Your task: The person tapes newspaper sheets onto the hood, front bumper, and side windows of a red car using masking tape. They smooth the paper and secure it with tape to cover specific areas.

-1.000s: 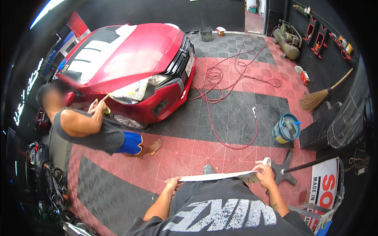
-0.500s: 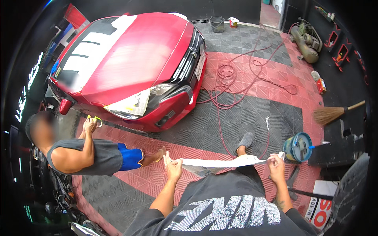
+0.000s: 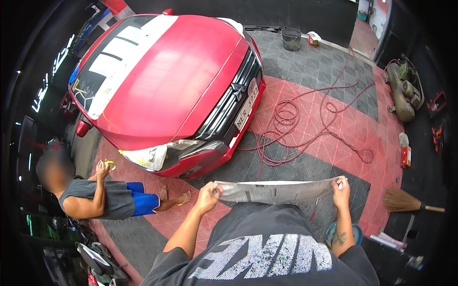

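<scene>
A thin grey-white sheet (image 3: 276, 192) stretches between my hands in front of my chest, its upper edge bright white and nearly straight. The sheet's left corner is pinched in my left hand (image 3: 209, 197), thumb against fingers. At the opposite corner, my right hand (image 3: 340, 191) grips the upper edge the same way. Ahead and to the left stands a red car (image 3: 162, 86). White paper (image 3: 114, 86) lies along the base of its windshield, and more paper (image 3: 145, 157) covers part of the near headlight.
At left, a person (image 3: 98, 202) holds a yellow-green tape roll (image 3: 110, 165). A red hose (image 3: 286, 114) lies coiled on the tiled floor. A compressor (image 3: 403, 93), a broom (image 3: 400, 200) and a bucket (image 3: 330, 234) partly behind my right arm are at right; a black bucket (image 3: 291, 39) stands far back.
My view has shifted, so the car sits further right in the picture. The sheet showed mostly as a narrow white band; now its grey face shows. Both hands keep their grip.
</scene>
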`<state>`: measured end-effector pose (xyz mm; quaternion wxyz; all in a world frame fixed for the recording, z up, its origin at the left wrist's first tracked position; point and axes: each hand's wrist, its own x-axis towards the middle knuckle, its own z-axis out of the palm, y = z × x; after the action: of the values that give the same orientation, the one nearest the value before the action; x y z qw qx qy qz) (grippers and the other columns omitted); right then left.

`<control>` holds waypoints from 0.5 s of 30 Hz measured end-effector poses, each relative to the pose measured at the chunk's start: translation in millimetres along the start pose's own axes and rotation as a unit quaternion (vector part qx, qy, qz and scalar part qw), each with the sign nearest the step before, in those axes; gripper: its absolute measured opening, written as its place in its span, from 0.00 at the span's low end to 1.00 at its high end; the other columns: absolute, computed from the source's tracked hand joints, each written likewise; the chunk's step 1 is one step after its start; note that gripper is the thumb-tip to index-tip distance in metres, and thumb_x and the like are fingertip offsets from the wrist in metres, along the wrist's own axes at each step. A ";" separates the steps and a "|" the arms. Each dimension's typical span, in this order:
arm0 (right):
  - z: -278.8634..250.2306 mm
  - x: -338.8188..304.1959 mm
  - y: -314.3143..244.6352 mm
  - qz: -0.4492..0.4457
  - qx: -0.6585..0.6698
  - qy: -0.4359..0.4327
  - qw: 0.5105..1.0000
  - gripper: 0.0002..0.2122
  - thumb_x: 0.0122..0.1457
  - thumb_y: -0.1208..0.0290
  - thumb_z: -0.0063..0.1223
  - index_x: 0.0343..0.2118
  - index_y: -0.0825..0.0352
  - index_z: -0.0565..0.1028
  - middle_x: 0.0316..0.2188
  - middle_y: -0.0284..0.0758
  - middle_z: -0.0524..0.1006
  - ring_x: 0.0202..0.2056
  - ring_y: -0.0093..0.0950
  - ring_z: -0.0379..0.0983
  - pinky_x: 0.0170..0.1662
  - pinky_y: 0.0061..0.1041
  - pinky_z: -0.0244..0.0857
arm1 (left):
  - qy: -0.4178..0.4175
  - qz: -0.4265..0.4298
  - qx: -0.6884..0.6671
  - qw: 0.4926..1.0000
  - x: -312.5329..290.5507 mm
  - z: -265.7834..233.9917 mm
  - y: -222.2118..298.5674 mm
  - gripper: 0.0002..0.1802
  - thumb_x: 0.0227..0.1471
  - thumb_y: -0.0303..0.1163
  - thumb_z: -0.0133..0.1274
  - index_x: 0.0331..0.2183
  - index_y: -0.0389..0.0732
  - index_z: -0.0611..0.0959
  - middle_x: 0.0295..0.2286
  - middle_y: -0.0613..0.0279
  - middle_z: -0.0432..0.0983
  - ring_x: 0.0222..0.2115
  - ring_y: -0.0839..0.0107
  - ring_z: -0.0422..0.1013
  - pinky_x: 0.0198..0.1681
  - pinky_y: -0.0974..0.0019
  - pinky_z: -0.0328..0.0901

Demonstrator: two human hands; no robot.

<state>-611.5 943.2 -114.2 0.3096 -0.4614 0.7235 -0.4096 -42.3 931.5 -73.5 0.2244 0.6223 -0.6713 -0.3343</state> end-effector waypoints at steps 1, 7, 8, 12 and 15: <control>-7.8 33.0 4.9 0.026 0.031 0.005 0.999 0.07 0.64 0.72 0.61 0.39 0.68 0.76 0.31 0.30 0.73 0.36 0.23 0.68 0.43 0.26 0.65 | 0.017 0.043 0.015 0.999 24.6 1.4 12.0 0.09 0.53 0.20 0.62 0.37 0.40 0.81 0.32 0.55 0.77 0.38 0.60 0.78 0.44 0.59 0.72; -30.4 193.9 -10.2 -0.002 0.107 0.082 0.991 0.07 0.71 0.72 0.55 0.48 0.65 0.75 0.35 0.28 0.74 0.39 0.21 0.69 0.45 0.23 0.64 | 0.056 -0.069 -0.166 0.982 179.6 31.0 88.4 0.47 0.52 0.19 0.66 0.69 0.45 0.65 0.32 0.58 0.80 0.33 0.70 0.78 0.40 0.65 0.73; -32.3 220.7 2.3 0.017 0.114 0.085 0.990 0.06 0.71 0.72 0.55 0.48 0.65 0.75 0.36 0.28 0.74 0.39 0.21 0.69 0.47 0.23 0.65 | 0.040 -0.085 -0.187 0.978 206.7 38.9 83.5 0.55 0.53 0.20 0.69 0.74 0.46 0.58 0.31 0.65 0.79 0.31 0.78 0.75 0.36 0.72 0.70; -32.1 321.4 -16.8 -0.024 0.073 0.098 0.992 0.05 0.73 0.70 0.54 0.44 0.65 0.73 0.37 0.29 0.74 0.41 0.22 0.69 0.49 0.25 0.65 | -0.062 -0.069 -0.074 0.993 318.4 78.6 38.8 0.21 0.49 0.22 0.71 0.47 0.43 0.91 0.34 0.63 0.84 0.37 0.70 0.79 0.46 0.63 0.74; -50.7 393.5 -16.9 -0.068 0.052 0.102 0.991 0.05 0.72 0.71 0.55 0.43 0.65 0.72 0.35 0.29 0.71 0.39 0.21 0.68 0.45 0.25 0.65 | -0.047 -0.053 -0.027 0.997 412.4 105.8 56.4 0.13 0.49 0.26 0.71 0.39 0.49 0.95 0.34 0.56 0.85 0.40 0.58 0.82 0.46 0.57 0.75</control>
<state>-796.9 592.2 -103.0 0.2299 -0.4484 0.6958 -0.5117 -208.3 543.1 -151.3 0.1911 0.6342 -0.6383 -0.3922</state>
